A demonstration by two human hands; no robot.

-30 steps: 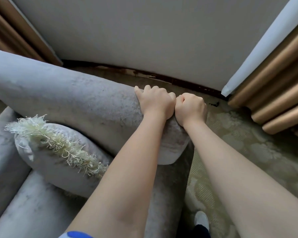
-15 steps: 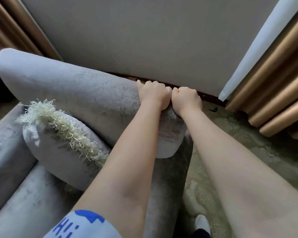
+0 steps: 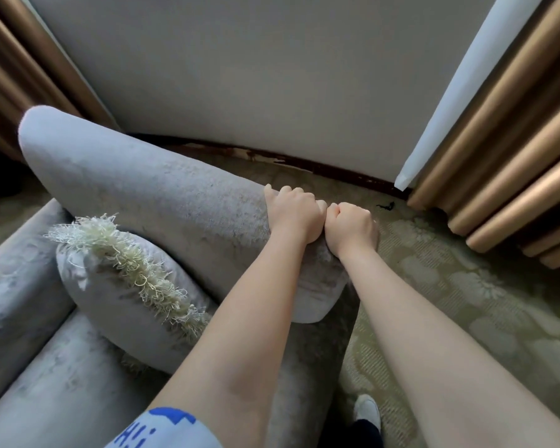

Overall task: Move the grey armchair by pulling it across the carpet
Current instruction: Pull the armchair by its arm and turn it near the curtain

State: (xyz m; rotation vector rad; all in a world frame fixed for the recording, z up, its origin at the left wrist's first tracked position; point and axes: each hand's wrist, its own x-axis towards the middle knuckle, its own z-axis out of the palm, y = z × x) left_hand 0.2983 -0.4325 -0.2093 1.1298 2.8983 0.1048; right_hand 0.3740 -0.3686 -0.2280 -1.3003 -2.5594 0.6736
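Patterned carpet (image 3: 466,286) | left hand (image 3: 293,215), right hand (image 3: 351,227) | grip clenched on grey armchair (image 3: 159,195)

The left hand (image 3: 296,215) and right hand (image 3: 353,226) are bare, and so are both forearms all the way back from the fingers (image 3: 286,190). Far behind the left fingers a short pale sleeve (image 3: 162,431) begins, printed with bold blue marks that read roughly "HI:". Well behind the right fingers are a white shoe (image 3: 366,410) and a dark trouser leg (image 3: 364,435).
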